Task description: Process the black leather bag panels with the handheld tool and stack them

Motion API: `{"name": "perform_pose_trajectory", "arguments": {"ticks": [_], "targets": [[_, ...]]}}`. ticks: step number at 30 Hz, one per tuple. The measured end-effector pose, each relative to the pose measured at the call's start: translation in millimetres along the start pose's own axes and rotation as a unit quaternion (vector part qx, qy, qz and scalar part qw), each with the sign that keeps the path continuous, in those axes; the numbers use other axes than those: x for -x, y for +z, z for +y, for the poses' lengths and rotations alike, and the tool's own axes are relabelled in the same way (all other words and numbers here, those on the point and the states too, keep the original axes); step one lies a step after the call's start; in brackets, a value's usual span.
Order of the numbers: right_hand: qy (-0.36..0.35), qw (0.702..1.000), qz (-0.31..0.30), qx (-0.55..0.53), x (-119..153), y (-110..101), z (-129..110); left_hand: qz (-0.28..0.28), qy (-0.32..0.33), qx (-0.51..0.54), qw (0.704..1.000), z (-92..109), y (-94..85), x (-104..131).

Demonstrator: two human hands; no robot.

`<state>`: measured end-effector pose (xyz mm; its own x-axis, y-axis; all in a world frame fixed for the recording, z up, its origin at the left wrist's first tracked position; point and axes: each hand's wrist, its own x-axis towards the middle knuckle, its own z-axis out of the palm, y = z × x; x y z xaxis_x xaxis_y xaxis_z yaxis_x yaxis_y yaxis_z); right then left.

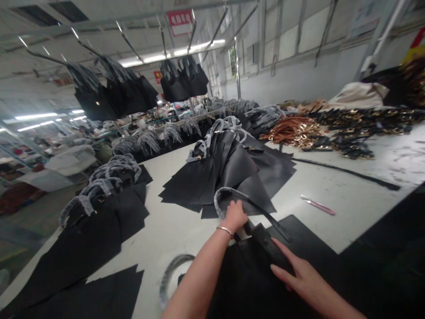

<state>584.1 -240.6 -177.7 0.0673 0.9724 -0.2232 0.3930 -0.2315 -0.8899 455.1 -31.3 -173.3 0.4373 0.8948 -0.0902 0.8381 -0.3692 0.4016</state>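
Black panel (244, 283), cut off below, dark strip (265, 241) in right hand (295, 268), hold of left hand (235, 217) unclear

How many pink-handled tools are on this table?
1: the pink-handled tool lies on the pale table, beyond the right hand, right of the fanned black pieces. Others may be hidden.
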Motion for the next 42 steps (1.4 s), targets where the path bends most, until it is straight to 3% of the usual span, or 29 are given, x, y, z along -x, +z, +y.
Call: {"name": "perform_pose_trajectory", "arguments": {"ticks": [5,11,14,16,18,21,23,25,28,32,36,39,42], "targets": [[0.001,0.999,-0.018,-0.047,-5.4,1.7,4.4,-0.040,0.057,0.000,0.998,-12.7,-17.4,-2.5],[0.010,0.998,-0.018,-0.065,-3.6,1.3,-10.3,-0.096,0.148,0.027,0.984,-19.9,-56.2,32.6],[0.014,0.998,0.012,-0.053,2.3,-3.1,-20.4,-0.126,0.133,0.050,0.982,-24.8,-61.9,60.9],[0.013,0.999,0.022,-0.042,8.7,-8.8,-24.5,-0.151,0.077,0.126,0.977,-27.7,-52.5,82.0],[0.006,0.999,0.005,-0.049,16.7,-15.9,-26.7,-0.159,0.014,0.287,0.944,-28.4,-34.9,103.3],[0.006,0.994,-0.060,-0.089,28.6,-24.0,-29.6,-0.128,-0.049,0.499,0.856,-23.1,-5.9,130.9],[0.018,0.987,-0.107,-0.122,34.1,-25.3,-32.8,-0.102,-0.065,0.556,0.822,-17.2,8.2,144.1],[0.028,0.977,-0.145,-0.153,36.4,-23.9,-37.3,-0.081,-0.061,0.581,0.807,-12.2,16.2,152.9],[0.038,0.968,-0.164,-0.186,35.5,-21.1,-45.1,-0.058,-0.037,0.589,0.805,-9.7,20.2,160.1],[0.044,0.970,-0.146,-0.191,36.3,-21.2,-50.6,-0.050,-0.037,0.593,0.803,-11.1,20.2,165.6],[0.064,0.966,-0.168,-0.188,38.4,-20.8,-52.4,-0.064,-0.068,0.670,0.737,-5.8,18.9,169.9],[0.039,0.975,-0.128,-0.178,36.8,-21.1,-54.8,-0.073,-0.094,0.723,0.680,2.0,16.3,171.8],[0.028,0.978,-0.114,-0.171,39.4,-25.7,-54.9,-0.077,-0.119,0.750,0.647,7.7,14.8,173.3]]}}
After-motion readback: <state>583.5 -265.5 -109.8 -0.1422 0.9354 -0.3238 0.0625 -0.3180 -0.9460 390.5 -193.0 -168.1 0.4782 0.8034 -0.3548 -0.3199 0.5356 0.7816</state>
